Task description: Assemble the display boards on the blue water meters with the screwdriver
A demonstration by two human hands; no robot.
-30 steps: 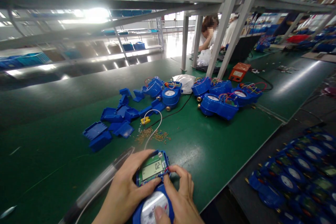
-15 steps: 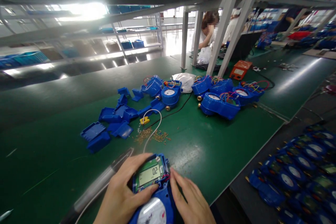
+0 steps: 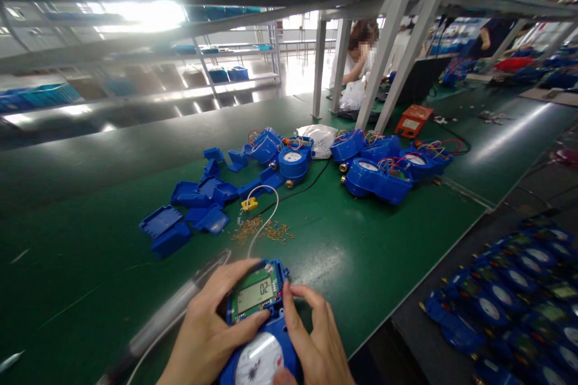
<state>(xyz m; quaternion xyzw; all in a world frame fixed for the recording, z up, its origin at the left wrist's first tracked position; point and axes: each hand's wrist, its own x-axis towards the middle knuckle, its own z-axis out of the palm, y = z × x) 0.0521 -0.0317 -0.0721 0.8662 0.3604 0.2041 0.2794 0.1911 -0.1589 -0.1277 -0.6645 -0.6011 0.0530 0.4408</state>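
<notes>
A blue water meter (image 3: 258, 337) with a green circuit board and an LCD reading "02" lies at the near edge of the green bench (image 3: 361, 252). My left hand (image 3: 212, 331) wraps its left side, thumb pressing just under the display. My right hand (image 3: 313, 340) grips its right side, fingers curled against the board's right edge. A white wire (image 3: 264, 222) runs from the meter to a small yellow connector (image 3: 249, 204).
Loose brass screws (image 3: 264, 231) lie just beyond the meter. Blue plastic covers (image 3: 189, 213) are scattered at left, wired blue meters (image 3: 383, 168) at centre right, an orange tester (image 3: 412, 120) behind. A tray of finished meters (image 3: 510, 307) sits lower right. A person works at the far bench.
My right hand's fingers, stretched flat beside the meter half a second ago, have curled back onto the board's right edge. The left hand keeps its hold.
</notes>
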